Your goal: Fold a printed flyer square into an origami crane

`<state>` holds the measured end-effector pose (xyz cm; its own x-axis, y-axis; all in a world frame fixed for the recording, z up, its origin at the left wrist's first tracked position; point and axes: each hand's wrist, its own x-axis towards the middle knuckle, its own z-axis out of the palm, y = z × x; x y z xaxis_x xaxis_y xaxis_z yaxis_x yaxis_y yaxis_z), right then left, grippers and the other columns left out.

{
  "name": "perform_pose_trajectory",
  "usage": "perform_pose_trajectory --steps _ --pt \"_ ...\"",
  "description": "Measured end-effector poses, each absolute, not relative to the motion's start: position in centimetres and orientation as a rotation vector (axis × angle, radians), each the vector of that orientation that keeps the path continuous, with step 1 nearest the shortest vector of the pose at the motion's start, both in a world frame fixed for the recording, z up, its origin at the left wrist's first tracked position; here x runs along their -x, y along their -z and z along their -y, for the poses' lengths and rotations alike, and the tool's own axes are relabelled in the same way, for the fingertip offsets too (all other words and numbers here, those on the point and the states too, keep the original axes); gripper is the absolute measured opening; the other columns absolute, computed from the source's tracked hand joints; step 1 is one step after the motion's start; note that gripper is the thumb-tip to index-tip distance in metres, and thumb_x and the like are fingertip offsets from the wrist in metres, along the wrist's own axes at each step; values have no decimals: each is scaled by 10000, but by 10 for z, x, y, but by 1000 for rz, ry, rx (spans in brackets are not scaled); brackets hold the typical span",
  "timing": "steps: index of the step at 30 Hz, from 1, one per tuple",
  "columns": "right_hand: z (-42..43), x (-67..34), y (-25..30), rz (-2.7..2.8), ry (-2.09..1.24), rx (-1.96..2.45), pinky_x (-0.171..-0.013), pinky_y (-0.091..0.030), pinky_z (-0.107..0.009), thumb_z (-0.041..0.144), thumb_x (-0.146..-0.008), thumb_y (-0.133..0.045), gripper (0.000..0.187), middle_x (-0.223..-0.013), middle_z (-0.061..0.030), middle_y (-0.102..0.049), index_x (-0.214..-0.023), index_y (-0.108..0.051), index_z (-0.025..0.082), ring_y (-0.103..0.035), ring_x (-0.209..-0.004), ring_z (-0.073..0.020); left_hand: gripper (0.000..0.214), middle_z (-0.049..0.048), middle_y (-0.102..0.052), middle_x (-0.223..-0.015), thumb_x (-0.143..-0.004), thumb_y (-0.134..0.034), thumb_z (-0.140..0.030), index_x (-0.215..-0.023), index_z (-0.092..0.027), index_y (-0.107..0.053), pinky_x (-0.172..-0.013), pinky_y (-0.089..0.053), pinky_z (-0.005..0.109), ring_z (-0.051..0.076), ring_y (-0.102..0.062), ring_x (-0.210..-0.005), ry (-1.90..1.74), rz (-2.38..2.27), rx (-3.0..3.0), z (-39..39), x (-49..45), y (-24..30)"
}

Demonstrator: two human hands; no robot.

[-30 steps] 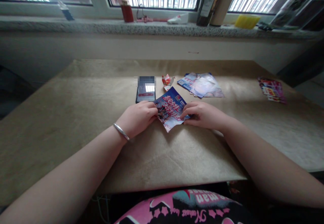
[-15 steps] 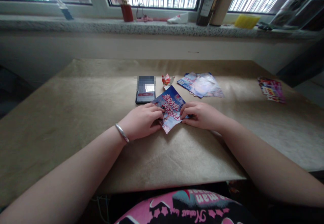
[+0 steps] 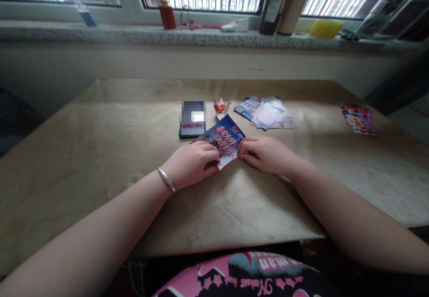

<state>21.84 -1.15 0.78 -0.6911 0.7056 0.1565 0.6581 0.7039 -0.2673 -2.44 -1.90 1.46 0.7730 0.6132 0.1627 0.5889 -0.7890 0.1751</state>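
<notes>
A blue and pink printed sheet of paper (image 3: pixel 225 137) with large red lettering lies turned cornerwise on the table, between my hands. My left hand (image 3: pixel 196 162), with a silver bangle at the wrist, has its fingers curled on the sheet's left and near side. At its right edge my right hand (image 3: pixel 259 154) pinches the paper between thumb and fingers. Just beyond the far corner stands a small folded paper figure (image 3: pixel 221 108) in red and white. A phone (image 3: pixel 192 127) with its screen partly blurred lies behind my left hand.
Several printed sheets (image 3: pixel 266 111) overlap behind my right hand. Pink and purple printed papers (image 3: pixel 359 119) lie at the table's right side. On the stone windowsill (image 3: pixel 127 35) stand a red container (image 3: pixel 166 16), a dark jar (image 3: pixel 275 6) and a yellow block (image 3: pixel 325 28).
My left hand has slid slightly right across the sheet. The sheet's near corner has drawn up away from me, so less of it shows there. My right hand has barely moved.
</notes>
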Motion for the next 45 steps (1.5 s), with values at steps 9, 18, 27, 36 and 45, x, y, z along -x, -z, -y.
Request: perform_pose_trajectory --steps 9,18,27,36,45 --pt "15 -220 -10 2743 -189 1046 -689 -411 -280 237 -824 -525 118 -960 -54 -653 -777 -628 205 -595 -830 -175 261 38 -676 -898 -910 -467 -313 -858 -217 -704 -807 -486 290 156 -617 -846 -277 -974 -2970 19 27 -15" --pt "17 -219 -13 2739 -184 1063 -698 -418 -278 252 -853 -504 149 -956 -57 -655 -806 -635 199 -594 -846 -180 345 50 -654 -862 -913 -427 -410 -820 -182 -669 -779 -459 289 163 -585 -823 -336 -970 -2872 21 22 -19" --pt "13 -217 -6 2663 -364 937 -751 -439 -279 265 -857 -542 141 -879 -45 -680 -845 -671 211 -592 -846 -173 326 49 -655 -793 -905 -401 -320 -782 -156 -656 -736 -454 260 154 -582 -788 -469 -1150 -2608 18 24 -14" --pt "15 -213 -5 2587 -306 1017 -679 -426 -251 255 -840 -554 145 -795 -41 -674 -797 -673 183 -589 -749 -151 239 59 -624 -839 -866 -488 -294 -744 -143 -625 -772 -437 300 174 -540 -818 -456 -1272 -2646 12 24 -7" --pt "18 -211 -3 2536 -186 1138 -642 -403 -233 234 -815 -570 173 -879 -31 -686 -965 -656 217 -603 -738 -139 195 69 -601 -813 -845 -517 -252 -715 -132 -601 -758 -438 310 182 -513 -781 -428 -1330 -2810 8 22 -1"
